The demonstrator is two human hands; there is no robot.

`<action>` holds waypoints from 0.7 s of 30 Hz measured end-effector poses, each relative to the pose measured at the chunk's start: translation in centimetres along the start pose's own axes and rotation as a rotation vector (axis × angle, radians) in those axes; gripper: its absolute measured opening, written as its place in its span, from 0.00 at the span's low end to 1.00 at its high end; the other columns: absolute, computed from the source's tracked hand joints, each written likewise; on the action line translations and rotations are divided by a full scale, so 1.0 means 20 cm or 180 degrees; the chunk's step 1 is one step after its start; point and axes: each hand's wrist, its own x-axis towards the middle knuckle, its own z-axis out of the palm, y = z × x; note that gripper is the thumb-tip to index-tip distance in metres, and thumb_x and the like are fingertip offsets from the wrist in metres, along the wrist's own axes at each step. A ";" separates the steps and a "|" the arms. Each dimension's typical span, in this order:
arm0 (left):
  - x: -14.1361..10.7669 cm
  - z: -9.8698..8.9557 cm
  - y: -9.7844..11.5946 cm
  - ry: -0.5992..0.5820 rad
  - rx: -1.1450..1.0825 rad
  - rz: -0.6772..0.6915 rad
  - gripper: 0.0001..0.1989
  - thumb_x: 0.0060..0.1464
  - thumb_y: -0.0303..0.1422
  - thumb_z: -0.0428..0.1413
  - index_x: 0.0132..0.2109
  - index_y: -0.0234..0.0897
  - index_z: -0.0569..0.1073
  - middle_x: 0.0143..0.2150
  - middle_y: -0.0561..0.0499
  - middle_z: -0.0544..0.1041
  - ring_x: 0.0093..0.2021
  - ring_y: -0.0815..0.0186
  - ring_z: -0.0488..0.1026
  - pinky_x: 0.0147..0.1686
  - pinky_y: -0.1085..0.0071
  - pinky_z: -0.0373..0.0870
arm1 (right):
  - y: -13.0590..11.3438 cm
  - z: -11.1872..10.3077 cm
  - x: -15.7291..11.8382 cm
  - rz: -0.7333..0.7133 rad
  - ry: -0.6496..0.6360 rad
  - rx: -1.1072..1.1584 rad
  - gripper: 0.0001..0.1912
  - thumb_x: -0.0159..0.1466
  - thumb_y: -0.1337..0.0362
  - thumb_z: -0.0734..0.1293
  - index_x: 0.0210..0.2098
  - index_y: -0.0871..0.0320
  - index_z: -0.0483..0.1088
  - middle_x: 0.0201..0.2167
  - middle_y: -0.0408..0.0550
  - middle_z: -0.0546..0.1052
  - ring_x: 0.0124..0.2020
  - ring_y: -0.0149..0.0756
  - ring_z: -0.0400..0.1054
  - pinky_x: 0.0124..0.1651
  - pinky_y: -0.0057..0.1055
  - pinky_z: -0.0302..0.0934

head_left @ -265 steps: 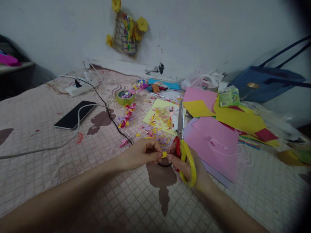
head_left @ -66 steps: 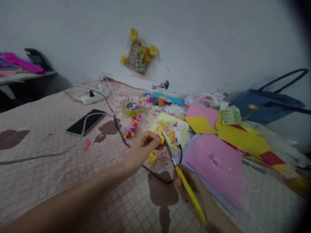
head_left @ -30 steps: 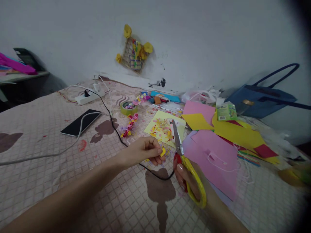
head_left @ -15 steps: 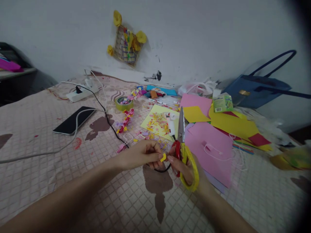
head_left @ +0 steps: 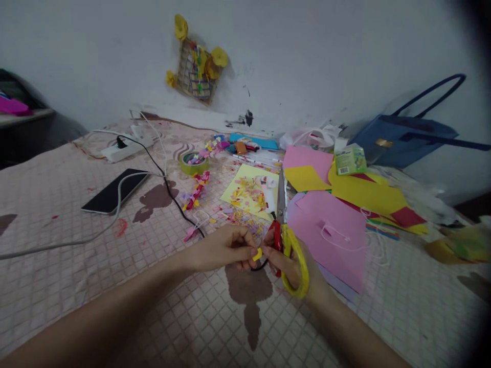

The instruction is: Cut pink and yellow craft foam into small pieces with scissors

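Between the thumb and fingers of my left hand is a small yellow piece of paper. My right hand is closed around a pair of scissors with one red and one yellow handle, blades pointing up and away. Its fingertips come close to the yellow piece; I cannot tell if they touch it. A black cord runs beneath both hands. Just beyond them, a white glue gun lies on a pale yellow sheet strewn with paper scraps.
Pink sheets and yellow sheets lie to the right, before a blue bag. Left are a phone, a power strip and cables. A tape roll and a red paper strand sit mid-table.
My right hand and the scissors have shifted slightly left and closer to my left hand. The yellow piece stays in my left fingers. The view has moved a little.
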 end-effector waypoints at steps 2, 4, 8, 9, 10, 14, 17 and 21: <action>0.00 0.00 0.00 0.0044 -0.0018 0.0011 0.13 0.52 0.39 0.59 0.33 0.32 0.69 0.28 0.52 0.75 0.24 0.75 0.70 0.27 0.77 0.68 | 0.01 0.00 0.00 0.0013 -0.0007 0.0069 0.14 0.52 0.55 0.68 0.30 0.57 0.62 0.19 0.37 0.64 0.15 0.25 0.56 0.18 0.25 0.51; 0.01 -0.01 0.00 0.0192 -0.0064 0.0086 0.13 0.51 0.39 0.59 0.32 0.32 0.69 0.27 0.53 0.73 0.24 0.75 0.69 0.27 0.77 0.67 | 0.03 0.00 0.00 -0.0024 -0.0060 0.0112 0.14 0.54 0.55 0.67 0.31 0.57 0.62 0.18 0.36 0.64 0.15 0.25 0.55 0.17 0.24 0.51; 0.02 0.00 -0.01 0.0470 -0.0081 0.0251 0.13 0.50 0.38 0.60 0.31 0.32 0.68 0.26 0.54 0.72 0.24 0.76 0.67 0.28 0.78 0.66 | 0.03 -0.01 -0.01 -0.0131 -0.0062 0.0058 0.14 0.56 0.54 0.66 0.31 0.57 0.62 0.17 0.36 0.63 0.16 0.25 0.56 0.18 0.24 0.52; 0.02 0.00 -0.01 0.0464 -0.0062 0.0266 0.13 0.51 0.38 0.59 0.31 0.32 0.68 0.26 0.54 0.72 0.24 0.76 0.67 0.27 0.78 0.65 | 0.02 -0.01 0.00 -0.0153 -0.0010 0.0029 0.14 0.55 0.54 0.67 0.30 0.57 0.63 0.18 0.37 0.64 0.17 0.26 0.56 0.19 0.24 0.53; 0.01 0.01 -0.01 0.0438 -0.0034 0.0268 0.13 0.51 0.39 0.59 0.31 0.32 0.68 0.25 0.54 0.71 0.23 0.76 0.66 0.26 0.78 0.64 | 0.01 -0.01 0.00 -0.0173 0.0039 0.0006 0.14 0.54 0.55 0.68 0.30 0.57 0.63 0.19 0.37 0.65 0.18 0.26 0.57 0.20 0.24 0.54; 0.01 0.03 0.00 0.0335 0.0035 0.0208 0.13 0.52 0.39 0.58 0.30 0.33 0.68 0.24 0.55 0.70 0.22 0.76 0.65 0.25 0.78 0.63 | -0.01 0.00 0.00 -0.0086 0.0039 0.0018 0.13 0.51 0.57 0.68 0.30 0.57 0.63 0.17 0.37 0.64 0.17 0.27 0.57 0.19 0.25 0.53; 0.00 0.02 0.00 0.0346 0.0023 0.0472 0.12 0.54 0.39 0.56 0.34 0.33 0.69 0.28 0.53 0.71 0.26 0.73 0.67 0.28 0.76 0.65 | 0.00 0.01 0.00 -0.0045 -0.0028 0.0375 0.12 0.52 0.57 0.67 0.29 0.57 0.63 0.14 0.35 0.63 0.13 0.26 0.56 0.17 0.25 0.52; 0.00 0.01 0.01 0.0264 0.0467 0.1061 0.09 0.53 0.34 0.58 0.41 0.34 0.73 0.39 0.47 0.74 0.39 0.67 0.70 0.39 0.72 0.66 | 0.03 0.01 0.03 0.0007 -0.0230 0.1130 0.14 0.51 0.55 0.68 0.29 0.56 0.62 0.10 0.32 0.61 0.09 0.24 0.52 0.14 0.23 0.49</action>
